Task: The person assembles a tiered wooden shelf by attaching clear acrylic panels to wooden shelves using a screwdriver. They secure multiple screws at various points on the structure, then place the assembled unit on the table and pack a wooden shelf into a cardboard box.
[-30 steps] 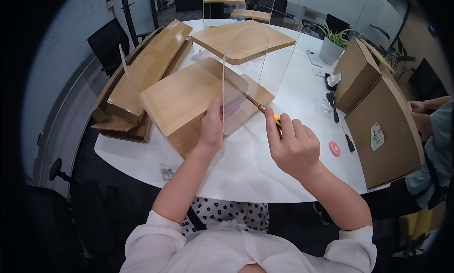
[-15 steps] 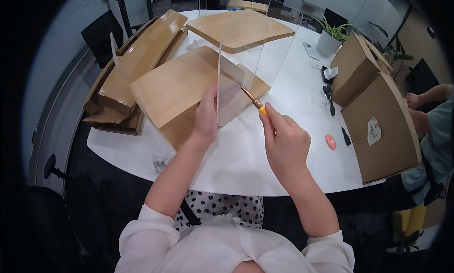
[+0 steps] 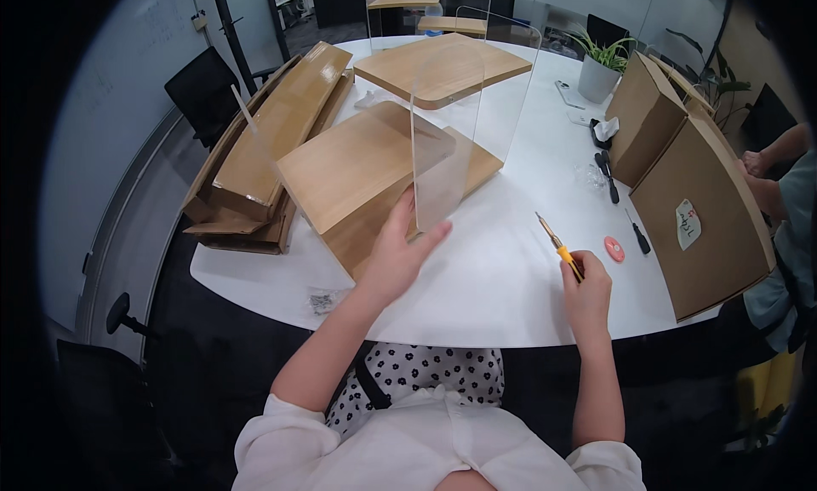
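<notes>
My left hand straddles the lower corner of a clear acrylic panel, fingers on one side and thumb on the other. The panel stands against the end of a wood-grain board assembly tilted on the table. Another clear panel is at its far left end. In my right hand is a screwdriver with a yellow handle, its tip pointing up and left, apart from the panel. A wooden board with a clear side panel is behind.
Opened cardboard cartons lie on the left of the white table; a large cardboard box stands right. A pink disc, black screwdrivers, a potted plant and a small bag of hardware are about. A person sits beyond the box.
My right hand has drawn the screwdriver away from the clear panel, toward the right and nearer to me. My left thumb now shows, spread out beside the panel's lower corner.
</notes>
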Tool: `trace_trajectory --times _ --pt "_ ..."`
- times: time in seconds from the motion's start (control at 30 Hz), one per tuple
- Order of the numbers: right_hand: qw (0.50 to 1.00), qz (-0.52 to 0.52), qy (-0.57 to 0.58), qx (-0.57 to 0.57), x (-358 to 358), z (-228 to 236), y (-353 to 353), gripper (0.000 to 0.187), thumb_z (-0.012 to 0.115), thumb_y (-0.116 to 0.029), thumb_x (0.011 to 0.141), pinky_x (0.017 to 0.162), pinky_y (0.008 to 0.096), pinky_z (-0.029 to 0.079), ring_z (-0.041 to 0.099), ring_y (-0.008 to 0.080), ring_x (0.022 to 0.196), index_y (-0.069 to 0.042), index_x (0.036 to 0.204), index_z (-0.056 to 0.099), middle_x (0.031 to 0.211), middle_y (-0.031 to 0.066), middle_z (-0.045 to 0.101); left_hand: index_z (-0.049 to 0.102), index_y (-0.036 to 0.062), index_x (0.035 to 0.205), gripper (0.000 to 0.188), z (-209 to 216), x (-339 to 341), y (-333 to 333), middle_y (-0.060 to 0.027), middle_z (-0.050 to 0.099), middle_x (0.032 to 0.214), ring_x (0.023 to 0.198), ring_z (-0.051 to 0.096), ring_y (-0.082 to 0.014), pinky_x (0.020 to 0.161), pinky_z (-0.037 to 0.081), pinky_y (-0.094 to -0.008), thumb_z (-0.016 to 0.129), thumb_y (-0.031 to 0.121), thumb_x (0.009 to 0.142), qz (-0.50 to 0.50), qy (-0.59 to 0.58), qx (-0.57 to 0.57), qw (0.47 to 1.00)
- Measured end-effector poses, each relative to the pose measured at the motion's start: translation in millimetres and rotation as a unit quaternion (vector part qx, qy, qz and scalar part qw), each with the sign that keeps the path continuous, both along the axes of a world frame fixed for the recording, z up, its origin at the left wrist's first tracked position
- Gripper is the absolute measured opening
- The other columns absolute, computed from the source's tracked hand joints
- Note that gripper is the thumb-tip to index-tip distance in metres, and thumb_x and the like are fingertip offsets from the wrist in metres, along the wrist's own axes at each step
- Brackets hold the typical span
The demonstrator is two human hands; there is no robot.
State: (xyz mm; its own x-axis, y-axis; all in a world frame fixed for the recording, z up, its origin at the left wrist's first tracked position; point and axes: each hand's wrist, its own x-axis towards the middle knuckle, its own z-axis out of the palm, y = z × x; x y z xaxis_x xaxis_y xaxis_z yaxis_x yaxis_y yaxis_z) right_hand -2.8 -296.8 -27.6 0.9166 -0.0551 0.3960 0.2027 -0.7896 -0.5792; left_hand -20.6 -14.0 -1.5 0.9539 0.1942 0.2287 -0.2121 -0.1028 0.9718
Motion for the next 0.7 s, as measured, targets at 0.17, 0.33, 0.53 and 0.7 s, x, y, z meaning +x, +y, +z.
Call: trace_trajectory --times 0.17,0.33,0.53,0.7 --pt "0.999 -0.026 0.0 -0.025 -1 -27 -18 0.017 0.066 -0.007 0.091 0.08 0.037 0.051 0.061 0.0282 0.091 0.006 0.101 0.066 0.099 0.0156 0.06 0.062 -0.0039 0.127 0.039 11 -68 32 -0.0143 0.068 0.123 0.109 0.066 -0.0164 0.099 0.048 -0.032 0.068 -0.001 0.089 -0.031 -0.061 0.152 0.986" --pt "0.999 -0.032 0.011 -0.006 1 -35 -14 0.019 0.065 -0.009 0.093 0.082 0.0366 0.05 0.06 0.0271 0.093 0.004 0.105 0.069 0.104 0.0145 0.059 0.073 -0.0038 0.098 0.012 -8 -103 102 -0.0069 0.074 0.094 0.086 0.068 -0.0124 0.08 0.052 -0.0248 0.067 -0.004 0.087 0.176 -0.053 0.149 0.971" --pt "0.984 -0.082 -0.035 -0.153 1 -44 -9 0.027 0.069 -0.016 0.092 0.094 0.0392 0.042 0.054 0.0264 0.106 0.0 0.114 0.069 0.11 0.0139 0.057 0.071 0.0042 0.113 0.041 -21 -127 139 -0.0104 0.067 0.12 0.117 0.056 -0.0265 0.097 0.047 -0.034 0.08 0.01 0.074 0.133 0.042 0.379 0.915" --pt "0.951 -0.137 -0.181 -0.209 -11 -42 0 0.035 0.074 -0.018 0.089 0.101 0.042 0.034 0.048 0.0273 0.117 -0.003 0.12 0.067 0.116 0.0125 0.054 0.064 0.0126 0.129 0.066 -32 -128 131 -0.0096 0.048 0.144 0.127 0.046 -0.0297 0.11 0.039 -0.0396 0.086 0.016 0.068 0.053 0.08 0.414 0.905"
